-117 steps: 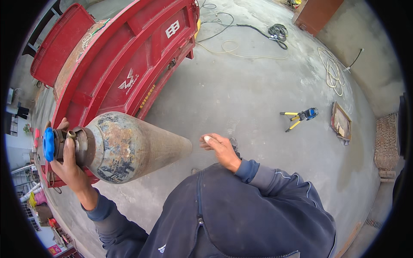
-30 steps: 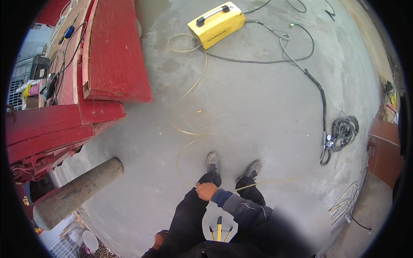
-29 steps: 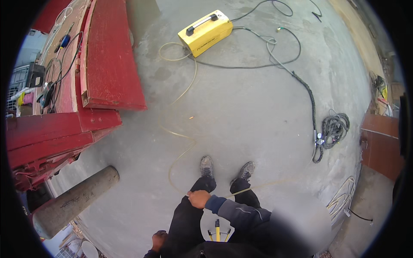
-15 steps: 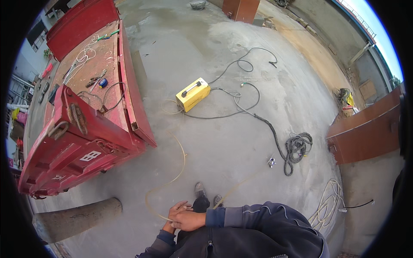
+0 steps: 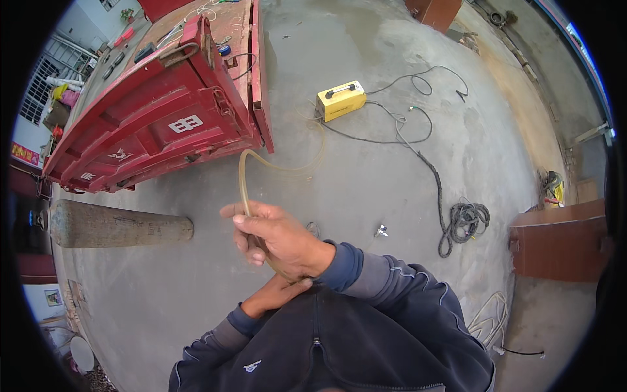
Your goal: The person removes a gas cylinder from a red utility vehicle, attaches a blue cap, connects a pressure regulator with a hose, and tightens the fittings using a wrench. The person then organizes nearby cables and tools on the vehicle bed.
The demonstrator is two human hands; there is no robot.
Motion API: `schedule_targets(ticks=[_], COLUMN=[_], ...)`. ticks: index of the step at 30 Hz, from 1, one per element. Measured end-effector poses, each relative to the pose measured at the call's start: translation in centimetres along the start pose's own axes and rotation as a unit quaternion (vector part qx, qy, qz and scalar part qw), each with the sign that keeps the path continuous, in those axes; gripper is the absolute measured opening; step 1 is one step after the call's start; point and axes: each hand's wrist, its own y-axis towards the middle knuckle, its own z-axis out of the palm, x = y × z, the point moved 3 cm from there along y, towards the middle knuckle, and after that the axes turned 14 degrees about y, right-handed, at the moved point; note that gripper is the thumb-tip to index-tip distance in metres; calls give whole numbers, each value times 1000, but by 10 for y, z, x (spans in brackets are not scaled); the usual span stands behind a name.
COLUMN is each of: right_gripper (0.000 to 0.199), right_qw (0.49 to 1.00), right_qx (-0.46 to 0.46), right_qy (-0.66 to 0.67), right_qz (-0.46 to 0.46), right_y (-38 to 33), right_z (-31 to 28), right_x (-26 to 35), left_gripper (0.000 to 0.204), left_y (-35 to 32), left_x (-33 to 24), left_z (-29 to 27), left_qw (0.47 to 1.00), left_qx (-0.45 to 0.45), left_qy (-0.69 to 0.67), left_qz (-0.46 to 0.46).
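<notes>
A pale yellow, see-through hose (image 5: 243,179) rises in a bend from the floor into my right hand (image 5: 284,238). The thumb and fingers of that hand are closed around it at chest height. Just below, close to my jacket zip, my left hand (image 5: 274,294) is closed where the hose runs down to it. Its fingers are partly hidden behind my right wrist. The far stretch of hose curves over the floor toward a yellow welding machine (image 5: 341,101). On the floor right of my hands lies a small silver metal fitting (image 5: 381,230).
A large worn gas cylinder (image 5: 124,224) lies on its side at the left. Behind it stands a red truck bed (image 5: 176,124) with tools on it. Black cable (image 5: 465,221) lies coiled at the right, near a brown metal panel (image 5: 558,242). Pale hose (image 5: 486,320) lies coiled lower right.
My right hand has come up and forward with the hose, apart from the left. My left hand is now nearer my jacket. The view has turned left, bringing the whole cylinder in.
</notes>
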Motion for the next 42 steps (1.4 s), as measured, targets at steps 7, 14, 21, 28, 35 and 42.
schedule_targets(ticks=[7,14,21,28,35,42], right_gripper=[40,33,48,56,51,75], right_qw=[983,994,982,947,876,833], right_qx=[32,-92,-147,-232,-436,-543], right_qy=[-170,-28,-31,-132,-183,-85], right_qz=[59,57,117,179,94,56], right_y=[-35,35,165,260,314,328], right_z=[52,44,39,24,-123,-166], right_x=[-68,-141,-257,-410,-480,-509], left_gripper=[27,37,46,46,45,47], left_y=[-140,-200,-329,-514,-657,-784], left_x=[9,-16,99,248,274,250], left_z=[-21,-50,-125,-177,-199,-205], left_qw=[992,939,813,637,561,556], left_qx=[-77,-260,-462,-569,-642,-714], left_qy=[59,-211,-354,-516,-518,-425], left_qz=[-79,71,-1,-67,-64,1])
